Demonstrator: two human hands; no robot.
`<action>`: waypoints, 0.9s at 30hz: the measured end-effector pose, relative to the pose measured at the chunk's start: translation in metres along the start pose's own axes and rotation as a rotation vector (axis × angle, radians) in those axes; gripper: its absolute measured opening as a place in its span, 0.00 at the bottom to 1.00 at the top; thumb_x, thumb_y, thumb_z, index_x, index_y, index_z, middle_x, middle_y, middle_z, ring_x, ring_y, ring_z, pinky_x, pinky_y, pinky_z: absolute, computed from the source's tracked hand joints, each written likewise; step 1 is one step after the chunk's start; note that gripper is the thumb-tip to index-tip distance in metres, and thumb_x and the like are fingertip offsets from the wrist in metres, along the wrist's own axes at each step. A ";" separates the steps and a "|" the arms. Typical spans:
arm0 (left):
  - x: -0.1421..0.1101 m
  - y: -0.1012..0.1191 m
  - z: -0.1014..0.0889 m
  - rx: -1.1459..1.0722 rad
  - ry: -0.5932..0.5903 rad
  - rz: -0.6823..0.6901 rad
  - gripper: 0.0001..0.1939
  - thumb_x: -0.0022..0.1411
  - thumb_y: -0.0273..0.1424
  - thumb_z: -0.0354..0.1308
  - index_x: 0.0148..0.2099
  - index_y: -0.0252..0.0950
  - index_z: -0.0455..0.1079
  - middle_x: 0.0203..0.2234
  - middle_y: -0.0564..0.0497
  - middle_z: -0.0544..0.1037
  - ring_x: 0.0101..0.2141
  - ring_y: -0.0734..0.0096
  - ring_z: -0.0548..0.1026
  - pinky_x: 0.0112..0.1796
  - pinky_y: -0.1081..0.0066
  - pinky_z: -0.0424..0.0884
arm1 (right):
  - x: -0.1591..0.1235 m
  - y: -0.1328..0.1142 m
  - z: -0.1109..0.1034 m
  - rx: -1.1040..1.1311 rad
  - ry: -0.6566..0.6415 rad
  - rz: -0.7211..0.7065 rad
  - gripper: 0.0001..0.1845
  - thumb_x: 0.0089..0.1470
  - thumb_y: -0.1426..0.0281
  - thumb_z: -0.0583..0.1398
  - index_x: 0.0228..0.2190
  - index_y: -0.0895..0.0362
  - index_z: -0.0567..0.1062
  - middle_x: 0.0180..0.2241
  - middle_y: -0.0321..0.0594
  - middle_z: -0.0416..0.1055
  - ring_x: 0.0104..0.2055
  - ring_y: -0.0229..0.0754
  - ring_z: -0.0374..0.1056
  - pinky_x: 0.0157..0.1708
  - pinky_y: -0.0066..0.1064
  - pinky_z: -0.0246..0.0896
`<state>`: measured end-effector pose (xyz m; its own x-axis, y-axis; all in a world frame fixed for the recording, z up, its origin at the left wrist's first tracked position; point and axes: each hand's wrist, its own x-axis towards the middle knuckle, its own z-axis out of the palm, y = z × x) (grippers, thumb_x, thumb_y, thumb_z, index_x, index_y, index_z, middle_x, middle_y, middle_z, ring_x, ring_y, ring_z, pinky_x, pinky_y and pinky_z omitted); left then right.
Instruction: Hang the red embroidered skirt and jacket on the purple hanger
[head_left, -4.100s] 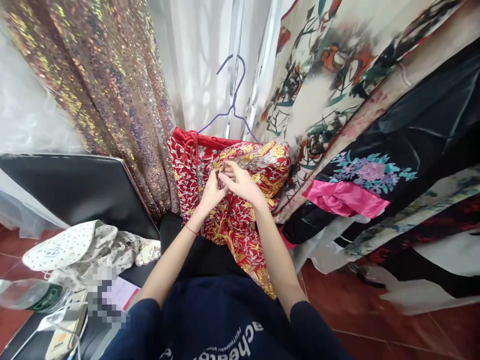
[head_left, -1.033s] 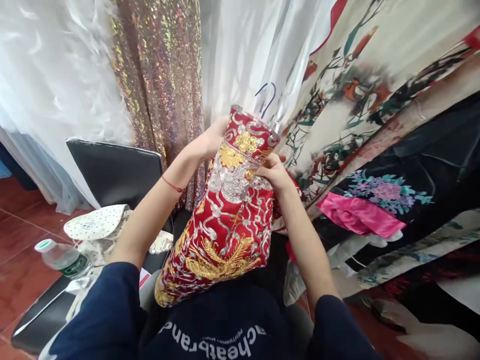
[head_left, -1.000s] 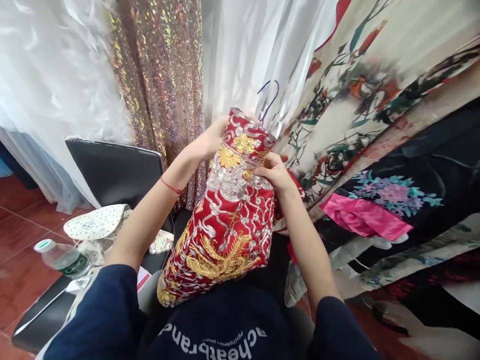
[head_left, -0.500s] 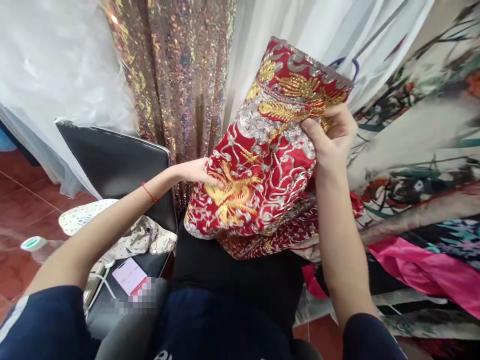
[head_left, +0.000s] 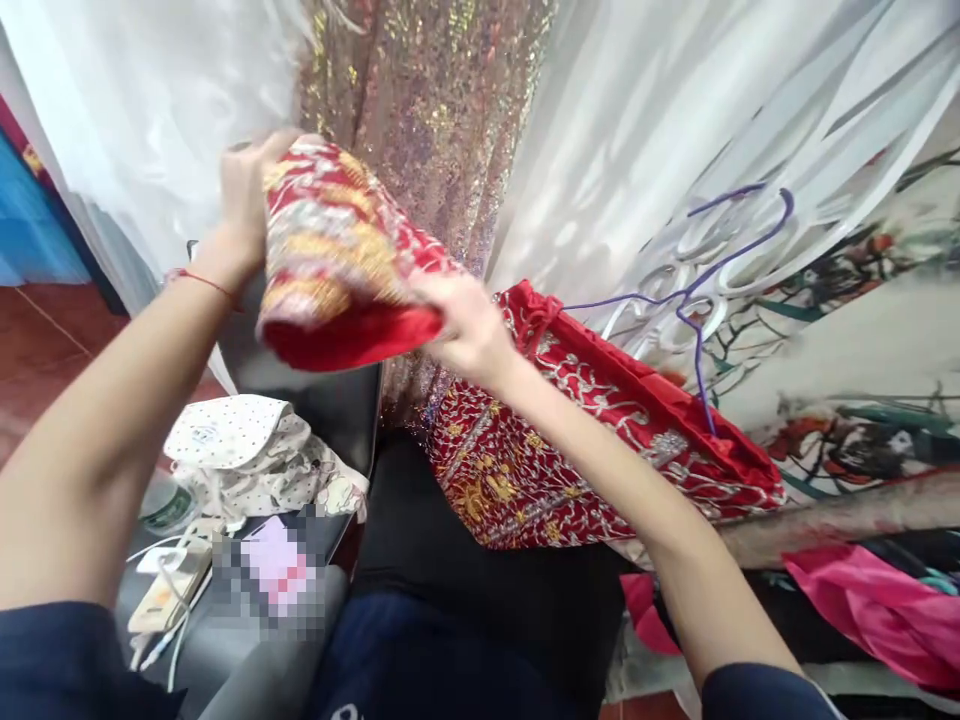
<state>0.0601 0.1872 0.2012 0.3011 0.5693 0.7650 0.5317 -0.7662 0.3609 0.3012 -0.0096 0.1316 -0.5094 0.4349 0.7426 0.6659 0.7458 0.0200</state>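
Both my hands hold a red garment [head_left: 337, 245] with gold and silver embroidery in front of the black chair; it is blurred by motion. My left hand [head_left: 251, 185] grips its upper left end, the fingers partly hidden behind the cloth. My right hand [head_left: 469, 325] is closed on the right edge, beside a tube-like opening that shows plain red lining. Below my right forearm, a second stretch of red embroidered cloth [head_left: 510, 480] lies on my lap, with a purple hanger [head_left: 686, 295] at its upper edge. Whether the two pieces join is unclear.
On the black chair [head_left: 341, 400] to my left lie a dotted white cloth [head_left: 232, 430], a power strip [head_left: 176, 585] with cables and a phone [head_left: 274, 560]. A sequined curtain [head_left: 450, 130] and white drapes [head_left: 622, 130] hang ahead. Pink fabric [head_left: 877, 610] is at right.
The embroidered piece has swung left and turned, its opening now facing down towards me. Both hands moved left, the left one also up. The hanger and the cloth on my lap have come into fuller view.
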 end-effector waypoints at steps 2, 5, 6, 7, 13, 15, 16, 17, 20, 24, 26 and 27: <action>-0.024 -0.027 -0.032 0.158 -0.165 0.074 0.34 0.70 0.53 0.44 0.61 0.30 0.69 0.57 0.42 0.75 0.59 0.55 0.67 0.65 0.45 0.51 | -0.004 -0.015 0.053 -0.050 -0.208 -0.146 0.22 0.68 0.62 0.52 0.56 0.60 0.72 0.59 0.54 0.69 0.68 0.59 0.60 0.66 0.59 0.59; -0.070 -0.059 -0.062 0.212 -0.418 0.189 0.39 0.71 0.57 0.32 0.67 0.38 0.63 0.67 0.50 0.66 0.64 0.61 0.61 0.68 0.49 0.49 | -0.020 -0.027 0.113 -0.110 -0.456 -0.242 0.25 0.69 0.65 0.48 0.56 0.69 0.71 0.60 0.62 0.68 0.68 0.63 0.59 0.65 0.60 0.61; -0.084 -0.067 -0.066 0.173 -0.452 0.179 0.37 0.71 0.57 0.31 0.67 0.42 0.62 0.68 0.57 0.64 0.65 0.63 0.60 0.69 0.51 0.48 | -0.027 -0.027 0.124 -0.115 -0.504 -0.238 0.25 0.69 0.67 0.48 0.56 0.70 0.71 0.60 0.63 0.69 0.68 0.63 0.60 0.65 0.61 0.61; -0.096 -0.074 -0.066 0.126 -0.465 0.158 0.35 0.71 0.58 0.32 0.67 0.46 0.63 0.69 0.63 0.62 0.66 0.65 0.59 0.70 0.53 0.47 | -0.033 -0.025 0.130 -0.111 -0.541 -0.230 0.25 0.69 0.69 0.47 0.56 0.71 0.71 0.60 0.63 0.69 0.68 0.63 0.60 0.65 0.61 0.61; -0.131 -0.082 -0.043 0.007 -0.439 0.118 0.29 0.73 0.49 0.36 0.69 0.47 0.59 0.71 0.70 0.52 0.71 0.68 0.51 0.72 0.51 0.39 | -0.048 -0.013 0.119 -0.145 -0.657 -0.248 0.25 0.68 0.74 0.45 0.59 0.68 0.69 0.65 0.58 0.63 0.72 0.58 0.51 0.71 0.58 0.53; -0.134 -0.076 -0.045 0.026 -0.426 0.128 0.28 0.72 0.44 0.39 0.69 0.46 0.61 0.72 0.64 0.53 0.72 0.65 0.50 0.72 0.50 0.40 | -0.046 -0.014 0.113 -0.212 -0.692 -0.305 0.22 0.67 0.75 0.47 0.55 0.66 0.72 0.66 0.57 0.60 0.74 0.58 0.47 0.71 0.59 0.49; -0.135 -0.072 -0.049 0.046 -0.426 0.133 0.28 0.70 0.42 0.41 0.68 0.45 0.63 0.72 0.60 0.54 0.72 0.63 0.51 0.71 0.48 0.43 | -0.044 -0.016 0.111 -0.252 -0.712 -0.335 0.20 0.65 0.76 0.49 0.53 0.66 0.73 0.67 0.57 0.59 0.74 0.58 0.45 0.72 0.60 0.48; -0.135 -0.068 -0.054 0.072 -0.435 0.139 0.27 0.68 0.39 0.43 0.66 0.46 0.65 0.72 0.57 0.56 0.72 0.61 0.52 0.70 0.48 0.46 | -0.043 -0.019 0.110 -0.296 -0.730 -0.359 0.19 0.64 0.76 0.51 0.52 0.65 0.74 0.68 0.58 0.58 0.74 0.59 0.44 0.72 0.60 0.46; -0.131 -0.049 -0.071 0.178 -0.490 0.173 0.26 0.59 0.36 0.50 0.59 0.45 0.72 0.66 0.49 0.68 0.68 0.56 0.60 0.65 0.49 0.56 | -0.043 -0.032 0.108 -0.404 -0.766 -0.419 0.18 0.58 0.76 0.58 0.50 0.65 0.74 0.68 0.61 0.55 0.73 0.62 0.46 0.72 0.61 0.43; -0.109 -0.003 -0.076 0.444 -0.542 0.312 0.15 0.54 0.35 0.52 0.39 0.42 0.77 0.44 0.40 0.82 0.54 0.50 0.74 0.55 0.51 0.65 | -0.055 -0.060 0.108 -0.440 -0.785 -0.476 0.20 0.57 0.77 0.59 0.52 0.65 0.73 0.66 0.67 0.57 0.71 0.62 0.54 0.70 0.60 0.44; -0.095 0.034 -0.064 0.569 -0.525 0.405 0.12 0.56 0.36 0.50 0.33 0.41 0.76 0.36 0.40 0.80 0.47 0.50 0.75 0.52 0.51 0.66 | -0.064 -0.072 0.106 -0.399 -0.810 -0.484 0.17 0.58 0.77 0.59 0.50 0.64 0.74 0.62 0.67 0.64 0.68 0.60 0.60 0.68 0.59 0.49; -0.089 0.055 -0.054 0.598 -0.510 0.449 0.14 0.58 0.36 0.49 0.32 0.41 0.75 0.34 0.40 0.79 0.45 0.51 0.75 0.50 0.51 0.66 | -0.068 -0.078 0.103 -0.372 -0.820 -0.488 0.16 0.58 0.77 0.59 0.49 0.63 0.74 0.60 0.64 0.68 0.66 0.58 0.63 0.67 0.57 0.51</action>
<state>0.0198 0.0786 0.1819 0.8178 0.4267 0.3862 0.5597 -0.7460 -0.3609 0.2280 -0.0450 0.0101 -0.8932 0.4413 -0.0860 0.3417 0.7907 0.5079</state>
